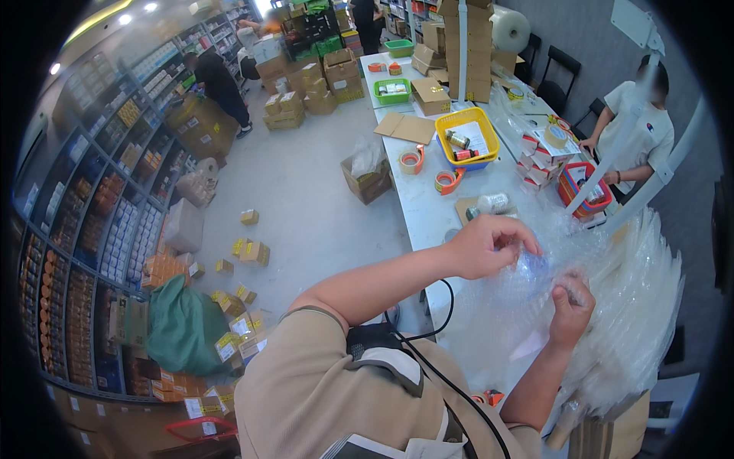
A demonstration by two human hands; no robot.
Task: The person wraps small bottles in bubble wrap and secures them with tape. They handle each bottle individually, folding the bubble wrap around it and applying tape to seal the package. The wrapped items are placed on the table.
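Thin clear bubble wrap (504, 310) spreads over the table in front of me. My left hand (493, 246) is bent over it, with thumb and fingertips pinching the film. Gathered film is gripped in my right hand (573, 304), lower and to the right. Between the hands a bluish, shiny patch (532, 265) shows through the wrap; what it is cannot be made out. Just beyond my left hand, a wrapped white bottle (493, 202) lies by a piece of cardboard (467, 209). A large heap of clear plastic wrap (631, 310) rises at the right.
Tape dispensers (448, 181), a yellow basket (480, 123) with bottles and a red basket (567, 183) stand farther along the table (404, 172). White metal posts (608, 166) rise at the right. Across the table is a person (639, 126). Small cartons (252, 252) lie on the floor.
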